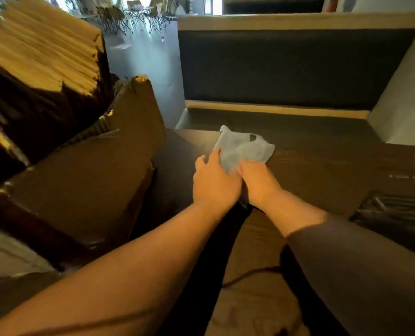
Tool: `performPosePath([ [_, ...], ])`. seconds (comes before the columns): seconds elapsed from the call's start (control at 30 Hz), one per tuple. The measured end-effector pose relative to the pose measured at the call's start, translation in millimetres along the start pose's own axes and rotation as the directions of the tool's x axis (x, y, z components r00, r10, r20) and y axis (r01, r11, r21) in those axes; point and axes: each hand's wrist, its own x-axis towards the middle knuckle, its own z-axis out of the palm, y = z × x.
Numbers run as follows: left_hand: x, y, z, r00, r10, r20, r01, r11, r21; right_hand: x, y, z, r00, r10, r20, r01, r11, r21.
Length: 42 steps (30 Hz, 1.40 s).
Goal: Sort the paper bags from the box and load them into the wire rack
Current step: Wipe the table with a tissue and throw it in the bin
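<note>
Both hands together on dark table (310, 166). Left hand (215, 181) lies on pale blue bag (244, 147), fingers fairly straight. Right hand (258, 181) curled, gripping bag's near edge. Cardboard box (85, 180) left of hands, paper bags (41, 49) stacked inside (blurry).

Both hands meet on a pale cloth (244, 147) on the dark table (322, 170): left hand (215, 181) fingers spread, right hand (258, 180) gripping it. A torn cardboard box (85, 180) of paper bags (39, 52) stands left.
</note>
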Motion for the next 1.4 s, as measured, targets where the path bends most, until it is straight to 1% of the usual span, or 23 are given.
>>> performPosePath([
  [0.03,-10.3,-10.4,-2.2,1.0,0.0,-0.025,-0.001,0.999,-0.054,-14.3,-6.2,1.2,1.0,0.018,0.002,-0.018,1.0,0.0],
  [0.07,-22.0,-22.3,-4.5,0.999,-0.006,-0.039,0.002,0.995,-0.096,-28.3,-10.7,7.3,0.996,-0.014,-0.084,0.018,0.999,0.046],
  [0.13,-48.3,-44.3,-10.2,0.999,-0.011,-0.05,0.005,0.993,-0.117,-56.5,-27.8,14.4,0.989,-0.077,-0.125,0.087,0.993,0.078],
  [0.17,-64.1,-54.5,-14.4,0.998,0.003,-0.059,-0.011,0.991,-0.132,-74.7,-38.0,16.2,0.991,-0.028,-0.134,0.048,0.989,0.142],
  [0.2,-82.4,-64.0,-19.2,0.997,0.025,-0.074,-0.038,0.982,-0.184,-96.7,-50.6,16.9,0.983,0.01,-0.182,0.03,0.976,0.215],
  [0.27,-125.7,-81.4,-34.7,0.995,0.051,-0.088,-0.082,0.914,-0.397,-146.0,-84.2,14.1,0.961,0.014,-0.278,0.074,0.95,0.304],
  [0.33,-170.7,-94.7,-54.2,0.997,0.011,-0.074,-0.054,0.797,-0.601,-194.0,-120.9,14.1,0.955,0.055,-0.291,0.068,0.916,0.394],
  [0.37,-192.9,-98.5,-66.1,0.998,0.003,-0.065,-0.045,0.751,-0.659,-214.6,-137.3,13.6,0.955,0.039,-0.293,0.086,0.911,0.403],
  [0.47,-237.2,-110.8,-105.0,0.995,0.023,-0.1,-0.088,0.695,-0.714,-264.4,-182.8,10.8,0.954,-0.057,-0.294,0.162,0.924,0.346],
  [0.5,-250.4,-114.1,-119.6,0.993,0.046,-0.113,-0.114,0.685,-0.72,-275.2,-196.3,10.1,0.949,-0.097,-0.301,0.199,0.922,0.331],
  [0.57,-272.7,-124.3,-149.6,0.982,0.103,-0.158,-0.184,0.713,-0.677,-293.7,-224.2,7.5,0.945,-0.143,-0.293,0.25,0.897,0.366],
  [0.63,-289.9,-139.7,-178.0,0.976,0.11,-0.186,-0.208,0.713,-0.67,-308.4,-256.5,9.3,0.938,-0.193,-0.287,0.295,0.88,0.373],
  [0.7,-305.2,-158.9,-209.7,0.977,0.091,-0.195,-0.201,0.705,-0.68,-319.1,-291.5,17.6,0.93,-0.236,-0.282,0.337,0.853,0.399],
  [0.83,-317.1,-208.1,-263.0,0.968,0.034,-0.248,-0.187,0.756,-0.627,-323.2,-361.2,50.8,0.925,-0.278,-0.259,0.374,0.782,0.499],
  [0.93,-319.4,-251.8,-287.3,0.942,-0.03,-0.333,-0.183,0.787,-0.589,-310.1,-406.2,88.0,0.908,-0.339,-0.245,0.418,0.766,0.488],
  [1.03,-317.5,-303.8,-299.9,0.917,-0.075,-0.392,-0.156,0.836,-0.526,-296.3,-443.4,129.4,0.901,-0.401,-0.168,0.432,0.784,0.447],
  [1.17,-307.6,-383.8,-307.0,0.902,-0.162,-0.399,-0.041,0.89,-0.454,-272.7,-473.6,187.2,0.881,-0.467,-0.074,0.457,0.8,0.389],
  [1.23,-299.8,-423.6,-303.1,0.912,-0.219,-0.347,0.076,0.921,-0.382,-257.8,-481.3,220.4,0.873,-0.487,-0.019,0.458,0.807,0.373],
  [1.27,-295.1,-446.9,-299.5,0.915,-0.233,-0.33,0.13,0.943,-0.306,-249.5,-482.9,237.2,0.867,-0.499,0.004,0.465,0.81,0.359],
  [1.3,-291.4,-467.8,-295.1,0.913,-0.279,-0.297,0.195,0.939,-0.283,-241.5,-484.2,252.7,0.857,-0.514,0.024,0.475,0.809,0.347],
  [1.33,-289.0,-486.5,-289.9,0.909,-0.335,-0.246,0.244,0.909,-0.337,-232.3,-483.8,269.0,0.848,-0.527,0.054,0.481,0.808,0.34],
  [1.37,-284.4,-505.5,-281.8,0.89,-0.407,-0.207,0.294,0.857,-0.423,-224.2,-483.4,282.7,0.838,-0.539,0.088,0.484,0.808,0.336],
  [1.4,-278.8,-524.0,-273.1,0.873,-0.462,-0.157,0.344,0.812,-0.472,-214.7,-481.7,298.9,0.833,-0.541,0.119,0.483,0.814,0.324],
])
